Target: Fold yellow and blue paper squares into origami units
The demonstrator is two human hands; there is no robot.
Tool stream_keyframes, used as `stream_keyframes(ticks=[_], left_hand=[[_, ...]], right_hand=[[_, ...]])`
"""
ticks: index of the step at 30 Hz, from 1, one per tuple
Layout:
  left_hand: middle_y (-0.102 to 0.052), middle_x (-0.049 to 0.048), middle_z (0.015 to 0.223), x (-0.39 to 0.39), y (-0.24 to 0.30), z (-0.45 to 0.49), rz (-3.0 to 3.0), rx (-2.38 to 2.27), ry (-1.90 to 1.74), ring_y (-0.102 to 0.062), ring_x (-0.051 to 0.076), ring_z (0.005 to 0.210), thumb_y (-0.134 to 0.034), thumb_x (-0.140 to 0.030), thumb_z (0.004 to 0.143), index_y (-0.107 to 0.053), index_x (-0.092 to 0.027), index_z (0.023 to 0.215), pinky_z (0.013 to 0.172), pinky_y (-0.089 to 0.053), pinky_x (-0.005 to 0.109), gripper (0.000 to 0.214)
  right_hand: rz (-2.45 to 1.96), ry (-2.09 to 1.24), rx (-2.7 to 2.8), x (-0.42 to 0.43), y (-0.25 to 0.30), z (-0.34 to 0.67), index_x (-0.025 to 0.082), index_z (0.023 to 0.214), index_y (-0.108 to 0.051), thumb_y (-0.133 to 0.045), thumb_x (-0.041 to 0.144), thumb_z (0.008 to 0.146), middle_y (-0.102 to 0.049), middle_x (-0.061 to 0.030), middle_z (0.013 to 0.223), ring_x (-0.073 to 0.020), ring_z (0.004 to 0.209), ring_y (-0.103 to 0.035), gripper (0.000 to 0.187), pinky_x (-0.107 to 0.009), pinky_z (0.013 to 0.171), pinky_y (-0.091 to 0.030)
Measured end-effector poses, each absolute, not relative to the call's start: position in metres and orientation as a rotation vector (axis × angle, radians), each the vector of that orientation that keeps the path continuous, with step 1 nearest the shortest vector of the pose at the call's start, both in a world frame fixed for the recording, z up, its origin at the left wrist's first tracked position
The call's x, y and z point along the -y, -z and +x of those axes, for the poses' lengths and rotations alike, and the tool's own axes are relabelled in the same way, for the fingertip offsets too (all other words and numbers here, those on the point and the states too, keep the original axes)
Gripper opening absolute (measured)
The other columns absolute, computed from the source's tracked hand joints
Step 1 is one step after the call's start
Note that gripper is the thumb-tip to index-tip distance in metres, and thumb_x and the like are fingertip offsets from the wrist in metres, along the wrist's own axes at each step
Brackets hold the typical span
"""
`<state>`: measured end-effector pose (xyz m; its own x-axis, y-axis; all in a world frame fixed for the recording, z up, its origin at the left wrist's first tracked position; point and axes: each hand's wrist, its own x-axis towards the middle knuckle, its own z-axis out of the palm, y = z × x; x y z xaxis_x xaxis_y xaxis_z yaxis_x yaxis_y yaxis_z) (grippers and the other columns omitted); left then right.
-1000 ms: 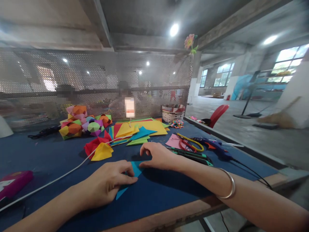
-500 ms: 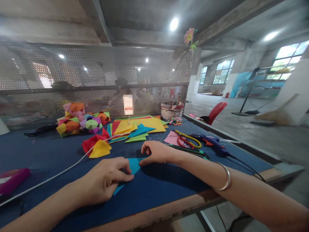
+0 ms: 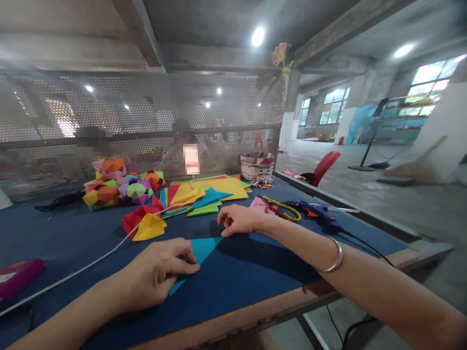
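A folded sheet of blue paper (image 3: 204, 250) lies on the dark blue tabletop (image 3: 248, 279), its pointed corner toward the right. My left hand (image 3: 164, 270) holds it down, with thumb and index fingertips pressed on its left part; some of the paper is hidden under that hand. Just above the right corner is my right hand (image 3: 241, 221), its fingers loosely curled, a small gap by the thumb and nothing seen in them. It wears a silver bangle (image 3: 337, 255) further up the arm.
Behind my hands lie coloured paper sheets (image 3: 226, 187), a red and yellow folded piece (image 3: 148, 226) and paper balls (image 3: 105, 192). To the right are scissors (image 3: 288, 211) and a glue gun (image 3: 321, 214). A white cable (image 3: 95, 262) crosses the left side. A basket (image 3: 257, 166) stands at the back.
My right hand has come off the blue paper's right corner and risen slightly, uncovering the corner. My left hand stays on the paper. The whole view has shifted a little.
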<state>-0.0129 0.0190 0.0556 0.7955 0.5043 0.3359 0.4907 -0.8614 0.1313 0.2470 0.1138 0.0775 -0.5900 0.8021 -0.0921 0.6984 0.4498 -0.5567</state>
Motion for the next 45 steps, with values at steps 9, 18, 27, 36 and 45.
stream_keyframes(ticks=[9, 18, 27, 36, 45], left_hand=[[-0.07, 0.0066, 0.102, -0.012, -0.062, 0.001, 2.969, -0.937, -0.475, -0.067, 0.019, 0.088, -0.043, 0.002, 0.081, -0.072, -0.026, 0.121, 0.073, -0.05, 0.027, 0.056], [-0.065, 0.0067, 0.103, -0.011, -0.061, 0.007, 2.984, -1.017, -0.391, -0.063, 0.019, 0.091, -0.042, 0.005, 0.075, -0.071, -0.026, 0.12, 0.076, -0.051, 0.028, 0.062], [-0.067, 0.0056, 0.12, 0.008, -0.065, -0.017, 2.923, -0.928, -0.495, -0.067, 0.017, 0.107, -0.036, 0.003, 0.086, -0.065, -0.032, 0.128, 0.09, -0.054, 0.027, 0.061], [-0.072, 0.0017, 0.125, 0.05, -0.071, -0.035, 2.987, -0.929, -0.599, -0.072, 0.016, 0.106, -0.038, 0.001, 0.083, -0.048, -0.04, 0.147, 0.092, -0.057, 0.021, 0.076], [-0.067, 0.0054, 0.124, 0.044, -0.069, -0.033, 3.022, -0.942, -0.512, -0.067, 0.016, 0.11, -0.033, 0.003, 0.084, -0.056, -0.03, 0.14, 0.094, -0.054, 0.025, 0.069]], right_hand=[[-1.207, -0.779, 2.466, -0.082, -0.074, 0.228, 0.018, 0.083, -0.075, -0.087, 0.03, 0.075, -0.069, 0.0012, 0.075, -0.0123, 0.066, -0.059, 0.019, -0.022, 0.058, -0.039], [-1.193, -0.784, 2.462, -0.085, -0.073, 0.229, 0.019, 0.082, -0.077, -0.086, 0.03, 0.074, -0.072, 0.0006, 0.075, -0.0134, 0.066, -0.061, 0.016, -0.021, 0.058, -0.04], [-1.172, -0.788, 2.458, -0.084, -0.073, 0.23, 0.018, 0.08, -0.077, -0.086, 0.03, 0.074, -0.07, 0.0014, 0.073, -0.0122, 0.064, -0.059, 0.017, -0.021, 0.058, -0.039], [-1.152, -0.779, 2.482, -0.083, -0.075, 0.229, 0.017, 0.082, -0.076, -0.086, 0.031, 0.076, -0.07, 0.0009, 0.074, -0.0128, 0.066, -0.06, 0.018, -0.021, 0.059, -0.041], [-1.156, -0.783, 2.515, -0.086, -0.075, 0.23, 0.015, 0.085, -0.077, -0.085, 0.034, 0.076, -0.072, -0.0007, 0.076, -0.0134, 0.068, -0.063, 0.022, -0.021, 0.06, -0.042]])
